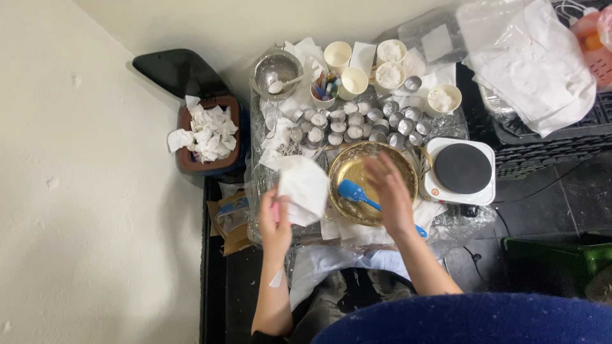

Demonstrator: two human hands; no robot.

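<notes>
Your left hand (pixel 275 216) is closed on a white paper towel (pixel 305 188), holding it up just left of the brass bowl (pixel 349 171) on the counter (pixel 446 220). Your right hand (pixel 390 191) hovers over the bowl's right half with fingers spread and loose, gripping nothing; whether it touches the rim, you cannot tell from this angle. A blue spatula (pixel 352 192) lies in the bowl, its head near the middle and its handle running under your right wrist. Behind the bowl sits a cluster of small metal cups (pixel 357 121), some filled with white material. Further back stand paper cups (pixel 338 56) and a metal strainer (pixel 276 69) with a spoon in it. A white hot plate (pixel 461 169) sits just right of the bowl. To the left, on the floor, a bin (pixel 207 132) holds crumpled tissues.
</notes>
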